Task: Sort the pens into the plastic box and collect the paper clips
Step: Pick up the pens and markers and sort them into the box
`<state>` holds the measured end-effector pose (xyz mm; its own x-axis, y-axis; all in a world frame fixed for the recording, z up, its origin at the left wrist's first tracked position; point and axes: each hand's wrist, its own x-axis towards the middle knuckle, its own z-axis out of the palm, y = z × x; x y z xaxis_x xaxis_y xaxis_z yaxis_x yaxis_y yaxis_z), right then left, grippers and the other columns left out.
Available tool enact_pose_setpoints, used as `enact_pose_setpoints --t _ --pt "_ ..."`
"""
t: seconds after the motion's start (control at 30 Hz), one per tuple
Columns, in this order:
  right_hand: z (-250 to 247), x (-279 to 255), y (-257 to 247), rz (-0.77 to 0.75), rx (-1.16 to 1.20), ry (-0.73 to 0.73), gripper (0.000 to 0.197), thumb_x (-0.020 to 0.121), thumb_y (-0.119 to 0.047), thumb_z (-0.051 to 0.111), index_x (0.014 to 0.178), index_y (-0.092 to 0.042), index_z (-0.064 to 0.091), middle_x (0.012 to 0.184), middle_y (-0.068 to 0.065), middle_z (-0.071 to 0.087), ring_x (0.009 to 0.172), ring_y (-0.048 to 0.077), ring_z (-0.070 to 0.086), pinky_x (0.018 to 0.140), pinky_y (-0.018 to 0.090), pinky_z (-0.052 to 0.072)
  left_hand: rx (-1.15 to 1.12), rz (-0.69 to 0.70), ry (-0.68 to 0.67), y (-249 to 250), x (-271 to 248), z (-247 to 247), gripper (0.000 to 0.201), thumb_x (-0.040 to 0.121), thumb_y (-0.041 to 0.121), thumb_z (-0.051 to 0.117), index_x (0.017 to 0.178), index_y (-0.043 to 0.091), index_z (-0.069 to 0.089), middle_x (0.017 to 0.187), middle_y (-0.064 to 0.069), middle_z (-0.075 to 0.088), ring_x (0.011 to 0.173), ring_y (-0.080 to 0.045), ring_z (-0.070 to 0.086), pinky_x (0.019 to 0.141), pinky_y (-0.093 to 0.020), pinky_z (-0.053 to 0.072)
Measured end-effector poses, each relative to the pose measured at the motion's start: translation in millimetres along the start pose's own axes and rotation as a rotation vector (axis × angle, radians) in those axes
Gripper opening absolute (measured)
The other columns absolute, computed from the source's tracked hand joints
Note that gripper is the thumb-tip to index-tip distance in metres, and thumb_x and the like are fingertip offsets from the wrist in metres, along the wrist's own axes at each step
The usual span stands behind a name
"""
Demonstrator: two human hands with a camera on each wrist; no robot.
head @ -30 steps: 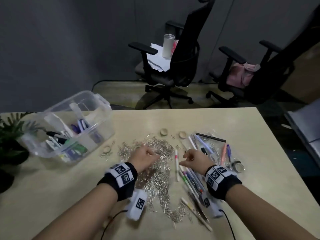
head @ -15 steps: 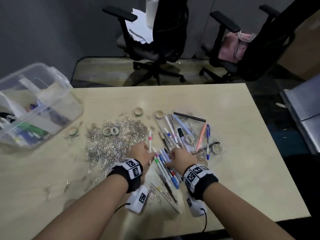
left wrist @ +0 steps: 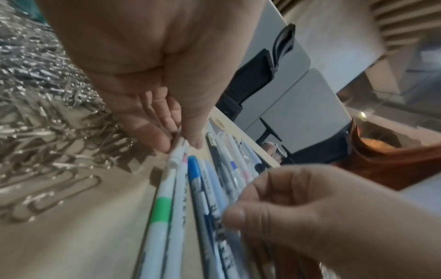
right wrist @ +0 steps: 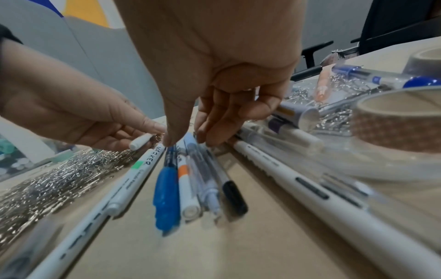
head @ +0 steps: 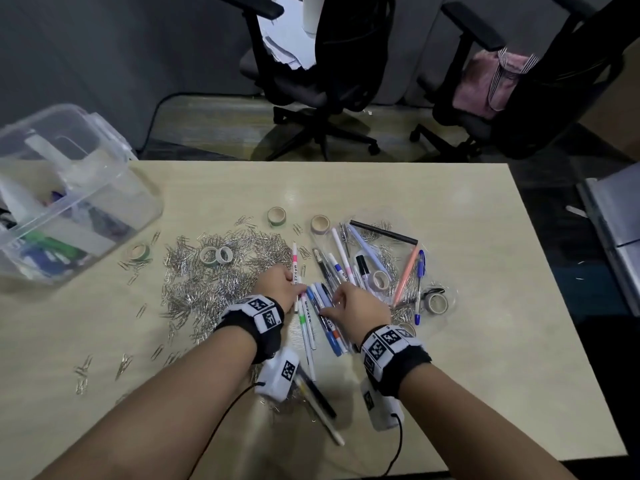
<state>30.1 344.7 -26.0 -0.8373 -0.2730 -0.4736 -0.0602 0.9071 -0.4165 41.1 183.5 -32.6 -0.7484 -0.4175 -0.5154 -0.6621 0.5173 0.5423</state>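
Your left hand (head: 280,284) pinches one white marker (left wrist: 177,152) between thumb and fingers; your right hand (head: 360,308) curls thumb and fingers around a bundle of about five pens (right wrist: 190,179) lying on the tabletop (head: 485,341). Silver paper clips (head: 214,271) are heaped just left. Seven tape rolls (head: 276,215) lie scattered around. One clear plastic box (head: 114,188) sits far left.

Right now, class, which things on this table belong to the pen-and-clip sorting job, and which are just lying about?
Job: pens, paper clips, plastic box, left hand, right hand.
Lying about: tape rolls, office chairs, pink bag.
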Motion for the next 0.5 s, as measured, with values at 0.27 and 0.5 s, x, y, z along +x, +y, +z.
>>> enact_pose_setpoints --t 0.27,0.5 --pt "3 -2 -6 -0.039 -0.086 -0.044 0.033 0.076 -0.05 0.071 0.082 -0.026 0.05 0.072 -0.009 0.062 0.066 0.007 0.06 0.063 0.025 0.049 -0.053 -0.051 -0.21 -16 -20 -18 0.021 0.081 0.021 0.073 0.086 0.006 0.059 0.084 -0.009 0.068 0.066 -0.018 0.064 0.063 -0.033 0.057" --pt "-1 7 -18 -0.037 -0.167 -0.083 0.031 0.079 -0.048 0.069 0.093 -0.022 0.058 0.087 -0.004 0.066 0.079 0.016 0.062 0.063 0.026 0.044 0.144 -0.076 -0.187 -12 -30 2 0.037 0.078 0.036 0.076 0.061 0.014 0.051 0.058 -0.003 0.058 0.052 -0.016 0.052 0.05 -0.029 0.042"
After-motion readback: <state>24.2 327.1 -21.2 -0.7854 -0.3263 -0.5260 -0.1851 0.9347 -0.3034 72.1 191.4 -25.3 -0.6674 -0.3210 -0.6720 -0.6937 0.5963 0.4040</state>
